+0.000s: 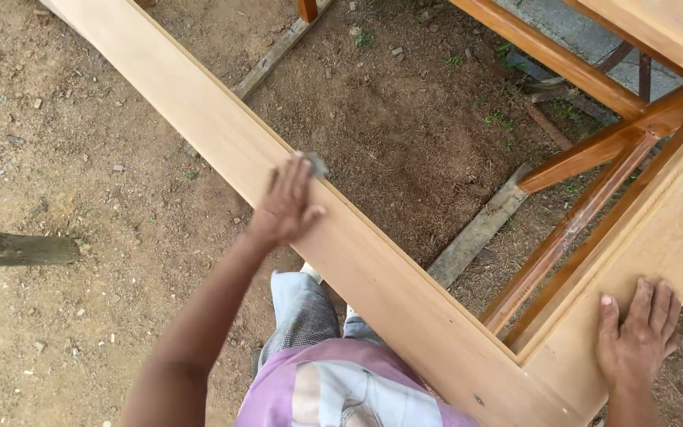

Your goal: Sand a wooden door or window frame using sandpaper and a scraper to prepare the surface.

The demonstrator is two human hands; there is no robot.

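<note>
A large pale wooden frame lies across the view, its two wide rails meeting in a corner at the bottom. My left hand lies on the long left rail, fingers pressed over a small grey abrasive piece whose tip shows past my fingertips. My right hand rests flat, palm down, on the right rail near the corner and holds nothing. My purple shirt and grey trousers show below the frame.
Under the frame stands a darker brown wooden trestle with slanted braces. Bare dirt ground has pebbles, two grey planks lying flat, and a dark log at the left edge.
</note>
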